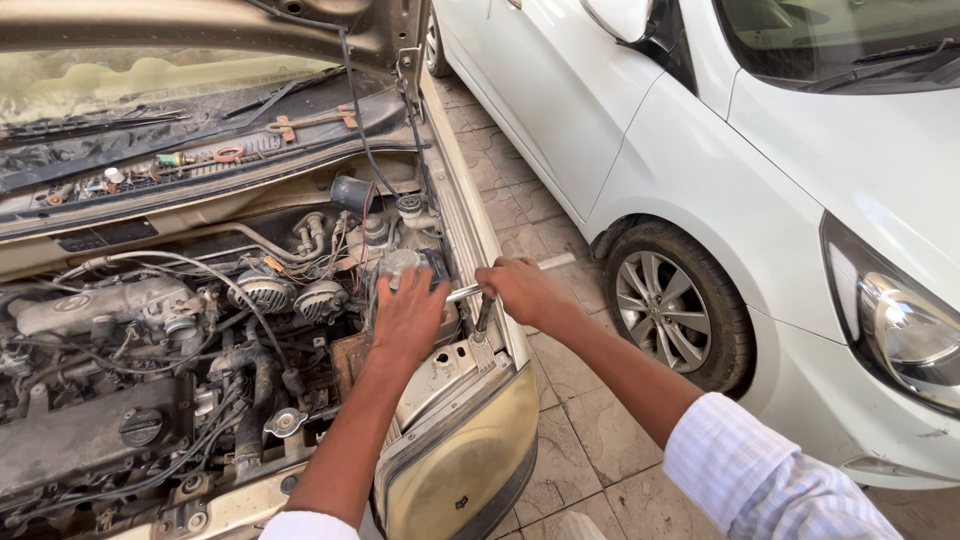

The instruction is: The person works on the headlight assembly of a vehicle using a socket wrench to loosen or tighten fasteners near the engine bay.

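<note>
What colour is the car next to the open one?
White car, seen clearly in the head view.

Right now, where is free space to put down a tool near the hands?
Free: the paved ground between the beige car's headlight and the white car's front wheel. Crowded: the engine bay, full of hoses and wires, and the corner under the left hand and right hand.

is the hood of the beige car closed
No, the hood is propped up, leaving the engine bay exposed while the left hand rests inside it and the right hand grips a silver wrench.
</note>
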